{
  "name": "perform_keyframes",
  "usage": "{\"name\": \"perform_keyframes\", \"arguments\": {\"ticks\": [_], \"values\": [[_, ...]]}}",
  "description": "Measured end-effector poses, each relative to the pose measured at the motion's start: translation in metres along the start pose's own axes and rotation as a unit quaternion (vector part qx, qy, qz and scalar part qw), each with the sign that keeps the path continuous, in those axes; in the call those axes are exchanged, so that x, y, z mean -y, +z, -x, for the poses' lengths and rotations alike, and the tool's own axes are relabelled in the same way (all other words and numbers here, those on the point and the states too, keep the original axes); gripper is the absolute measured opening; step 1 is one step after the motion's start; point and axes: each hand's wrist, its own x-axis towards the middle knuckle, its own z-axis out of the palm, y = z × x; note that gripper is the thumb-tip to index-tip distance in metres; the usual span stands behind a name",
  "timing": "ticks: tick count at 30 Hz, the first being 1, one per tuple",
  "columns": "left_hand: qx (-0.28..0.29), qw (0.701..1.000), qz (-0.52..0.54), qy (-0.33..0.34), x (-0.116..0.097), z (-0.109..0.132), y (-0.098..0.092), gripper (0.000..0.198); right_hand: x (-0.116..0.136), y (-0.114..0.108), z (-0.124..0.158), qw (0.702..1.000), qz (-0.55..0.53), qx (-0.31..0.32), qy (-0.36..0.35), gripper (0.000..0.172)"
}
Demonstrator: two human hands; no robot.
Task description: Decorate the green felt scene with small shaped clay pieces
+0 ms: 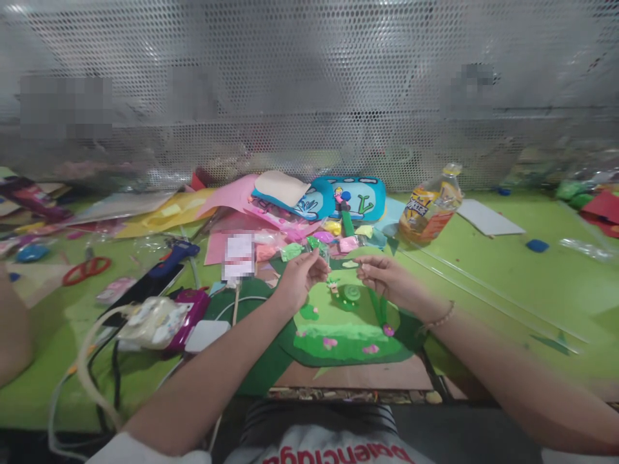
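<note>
My left hand (297, 278) is raised over the table with its fingers pinched on a small clear packet with green bits (316, 247). My right hand (387, 278) is beside it, fingers curled in a pinch; what it holds is too small to make out. Both hands hover above a round green craft piece (345, 325) with a green snail shape, grass and small pink flowers on it. Small lumps of yellow, pink and green clay (333, 235) lie just beyond the hands.
A blue pencil case (360, 196) and a yellow-labelled bottle (430, 207) stand behind the hands. Pink and yellow paper sheets (184, 209), red-handled scissors (87, 269), a glue gun (176, 251), a phone, chargers and cables (155, 322) crowd the left. A perforated metal screen (309, 96) closes the back.
</note>
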Motion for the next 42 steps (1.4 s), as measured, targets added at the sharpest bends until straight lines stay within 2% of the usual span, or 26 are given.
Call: {"name": "perform_keyframes", "arguments": {"ticks": [5, 14, 25, 33, 42], "values": [[0.0, 1.0, 0.019, -0.006, 0.0012, 0.0005, 0.0002, 0.039, -0.0029, -0.0044, -0.0015, 0.999, -0.002, 0.03, 0.018, 0.027], [0.0, 1.0, 0.029, -0.005, 0.0019, -0.0004, -0.0018, 0.037, -0.0015, -0.0008, 0.0003, 1.0, -0.029, 0.011, 0.003, 0.024], [0.003, 1.0, 0.006, -0.025, 0.0011, 0.0019, 0.0009, 0.037, 0.0028, -0.0022, 0.0012, 0.998, -0.046, 0.016, 0.037, 0.026], [0.004, 1.0, -0.017, -0.019, 0.0, 0.0037, 0.0022, 0.037, 0.0017, -0.0002, 0.0037, 0.998, -0.05, 0.039, 0.023, 0.024], [0.01, 0.999, -0.034, -0.017, -0.001, 0.0053, 0.0031, 0.037, 0.0017, -0.0021, 0.0041, 0.996, -0.044, 0.053, 0.054, 0.022]]}}
